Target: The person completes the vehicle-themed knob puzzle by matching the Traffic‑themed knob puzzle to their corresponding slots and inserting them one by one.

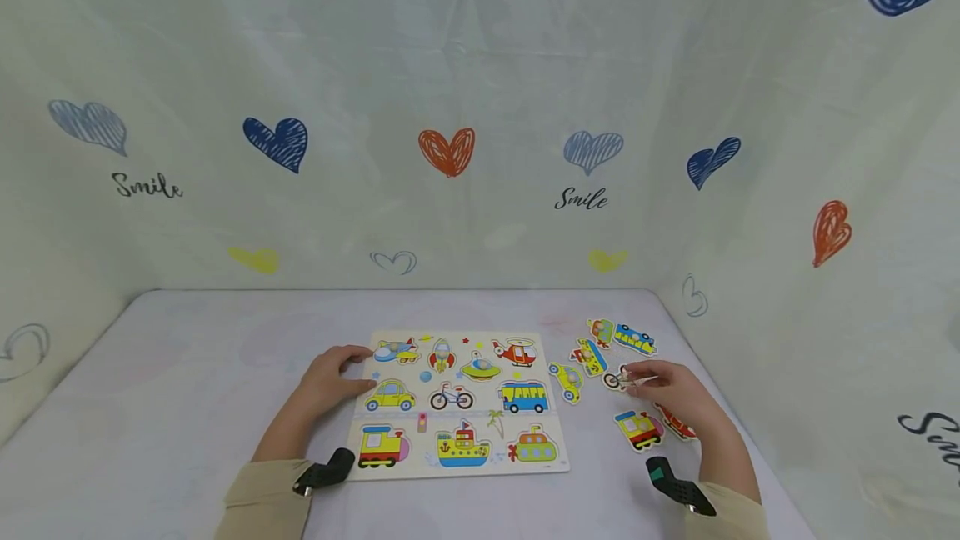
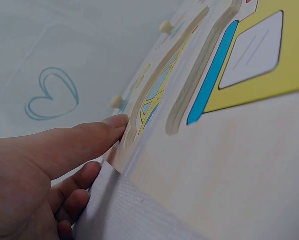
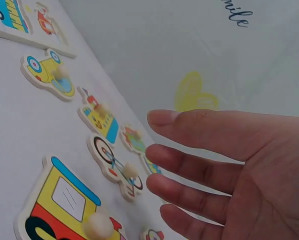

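A wooden puzzle board (image 1: pixel 420 472) with vehicle pictures lies flat on the table. My left hand (image 1: pixel 330 377) is at its left edge; in the left wrist view the thumb (image 2: pixel 84 142) touches the rim beside the yellow car recess, the other fingers bent below. Above the loose pieces is my right hand (image 1: pixel 671 386), fingers apart around nothing. Nearest it is the bicycle piece (image 3: pixel 114 162) with a round knob. Around that lie the train piece (image 3: pixel 64 200), boat piece (image 3: pixel 99 117), car piece (image 3: pixel 47 75), bus piece (image 1: pixel 636 338) and a green-and-red piece (image 1: pixel 601 332).
A red piece (image 1: pixel 678 423) lies partly hidden beneath my right hand. Round knobs (image 2: pixel 117 102) stand up from the board's far side in the left wrist view. The white table (image 1: pixel 187 390) meets a heart-printed backdrop (image 1: pixel 510 223) at its back and sides.
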{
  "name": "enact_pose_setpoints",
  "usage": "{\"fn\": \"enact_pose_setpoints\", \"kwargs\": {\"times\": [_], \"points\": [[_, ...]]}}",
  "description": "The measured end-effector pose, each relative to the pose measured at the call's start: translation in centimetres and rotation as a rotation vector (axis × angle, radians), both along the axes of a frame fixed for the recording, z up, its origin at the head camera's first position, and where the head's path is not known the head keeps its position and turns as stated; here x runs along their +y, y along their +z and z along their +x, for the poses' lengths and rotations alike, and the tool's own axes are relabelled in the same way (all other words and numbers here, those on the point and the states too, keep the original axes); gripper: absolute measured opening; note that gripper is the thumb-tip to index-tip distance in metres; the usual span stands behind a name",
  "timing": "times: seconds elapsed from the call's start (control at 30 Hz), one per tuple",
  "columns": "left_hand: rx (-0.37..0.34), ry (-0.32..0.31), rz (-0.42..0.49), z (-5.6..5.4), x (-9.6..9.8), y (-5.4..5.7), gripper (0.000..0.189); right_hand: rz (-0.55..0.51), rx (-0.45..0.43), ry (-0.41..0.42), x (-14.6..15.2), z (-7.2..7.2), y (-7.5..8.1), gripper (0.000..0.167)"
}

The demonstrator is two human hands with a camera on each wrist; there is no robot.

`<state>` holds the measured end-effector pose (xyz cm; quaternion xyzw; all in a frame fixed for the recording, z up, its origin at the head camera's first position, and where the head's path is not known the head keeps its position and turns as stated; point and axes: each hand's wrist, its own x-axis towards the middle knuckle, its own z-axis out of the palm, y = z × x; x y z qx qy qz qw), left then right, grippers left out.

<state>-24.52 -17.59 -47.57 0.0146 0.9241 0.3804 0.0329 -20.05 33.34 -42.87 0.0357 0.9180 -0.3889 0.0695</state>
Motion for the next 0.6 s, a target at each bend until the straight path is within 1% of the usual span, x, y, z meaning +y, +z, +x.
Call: {"fn": "enact_pose_setpoints", "kwargs": {"times": [0.2, 0.43, 0.6], "points": [[0.005, -0.012, 0.001, 0.0, 0.0, 0.1, 0.055, 0.009, -0.044, -0.085, 2.2, 1.2, -0.6, 0.041], [0.003, -0.014, -0.001, -0.1, -0.2, 0.0, 0.055, -0.02, -0.077, -0.126, 4.0, 1.8, -0.8, 0.038], [0.0, -0.01, -0.003, -0.2, -0.1, -0.2, 0.055, -0.013, -0.111, -0.16, 4.9, 2.3, -1.0, 0.033]]}}
